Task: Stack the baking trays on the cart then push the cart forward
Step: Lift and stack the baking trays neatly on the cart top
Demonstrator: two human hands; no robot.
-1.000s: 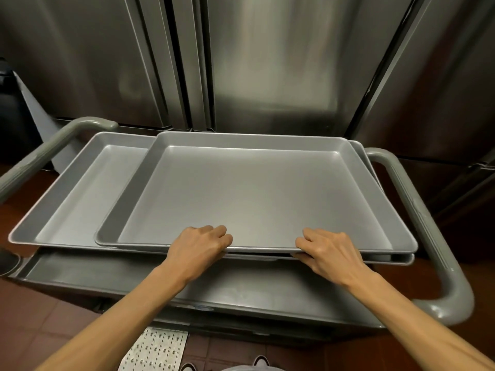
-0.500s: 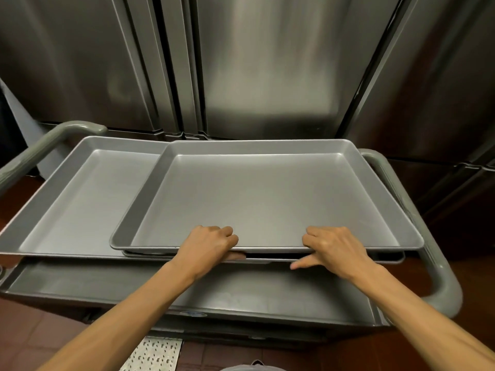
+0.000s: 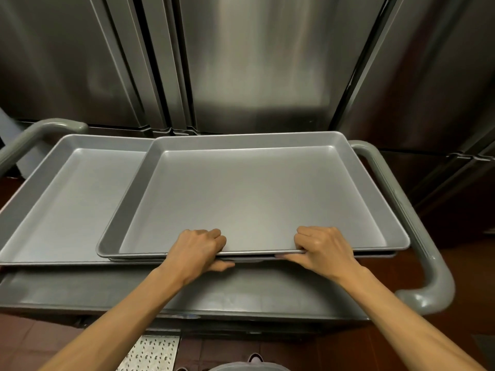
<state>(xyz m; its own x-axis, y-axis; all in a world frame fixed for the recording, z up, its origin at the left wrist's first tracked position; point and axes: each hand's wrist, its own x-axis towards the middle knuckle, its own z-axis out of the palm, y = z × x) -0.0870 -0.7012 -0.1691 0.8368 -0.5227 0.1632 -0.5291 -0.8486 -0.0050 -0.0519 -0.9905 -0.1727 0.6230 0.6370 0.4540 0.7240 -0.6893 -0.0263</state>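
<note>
No text you can read anywhere in the frame. The one candidate is a small bluish mark on the front edge of the cart (image 3: 187, 316), lower centre of the frame, just below the shelf lip; it is too small and blurred to tell letters or a brand. The baking trays (image 3: 241, 199) carry no stamp or number that shows. The steel doors (image 3: 257, 62) across the top of the frame show only reflections. The patterned mat (image 3: 152, 352) at the bottom edge has dots, not characters.
</note>
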